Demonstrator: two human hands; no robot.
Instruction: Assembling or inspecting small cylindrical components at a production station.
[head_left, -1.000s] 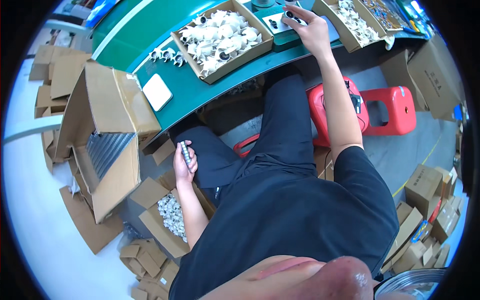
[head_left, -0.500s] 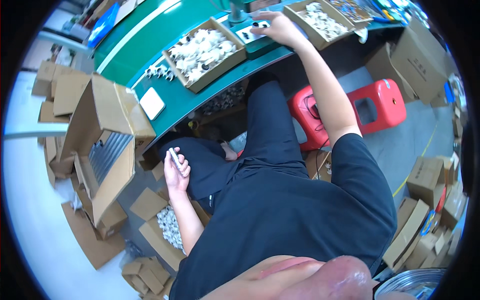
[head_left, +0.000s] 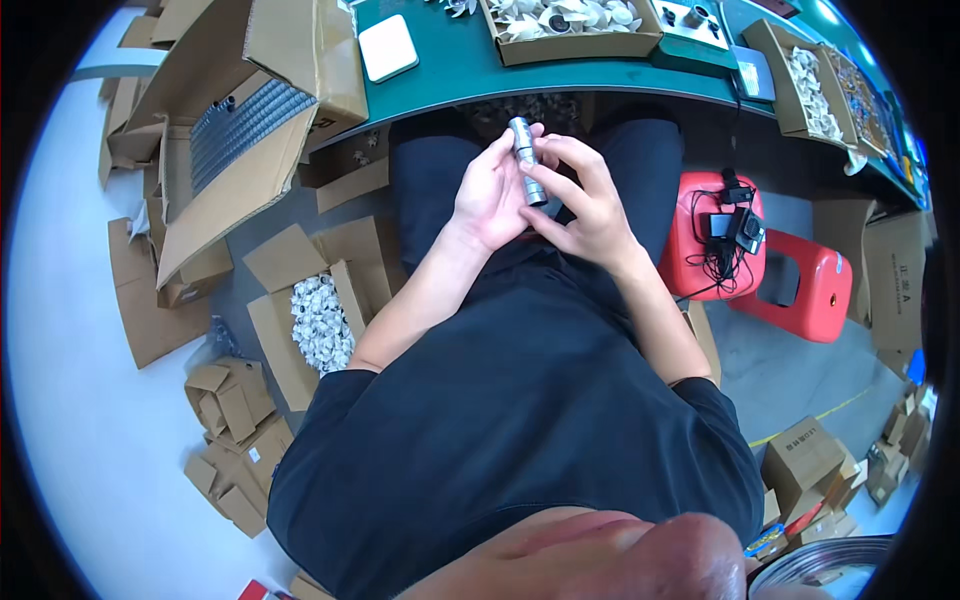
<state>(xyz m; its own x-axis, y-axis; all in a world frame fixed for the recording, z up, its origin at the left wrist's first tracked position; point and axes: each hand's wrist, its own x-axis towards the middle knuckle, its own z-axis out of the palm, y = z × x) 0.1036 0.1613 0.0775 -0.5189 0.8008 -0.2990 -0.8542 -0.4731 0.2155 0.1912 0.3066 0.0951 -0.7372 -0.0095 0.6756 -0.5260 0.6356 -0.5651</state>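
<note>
Above my lap, both hands meet around a short row of silver metal cylinders (head_left: pixel 527 158) with dark ends, standing end to end at a slight tilt. My left hand (head_left: pixel 483 198) holds the row from the left, its palm turned up and partly showing. From the right, my right hand (head_left: pixel 588 205) grips it with curled fingers, thumb near the dark lower end. Whether the pieces are joined cannot be made out. Beyond my hands, a fixture with a white top (head_left: pixel 690 22) on the green bench carries dark and silver cylindrical pieces.
On the green bench (head_left: pixel 450 85) stand a carton tray of white finned parts (head_left: pixel 560 48) and a white square pad (head_left: pixel 388 48). Left, an open carton holds rows of grey cylinders (head_left: pixel 250 125). A red stool (head_left: pixel 690 235) bears black cables. White parts (head_left: pixel 320 322) fill a floor carton.
My right hand has come down from the bench fixture to my lap. It now meets my left hand around the metal cylinders. The view has shifted, with the bench now higher in it.
</note>
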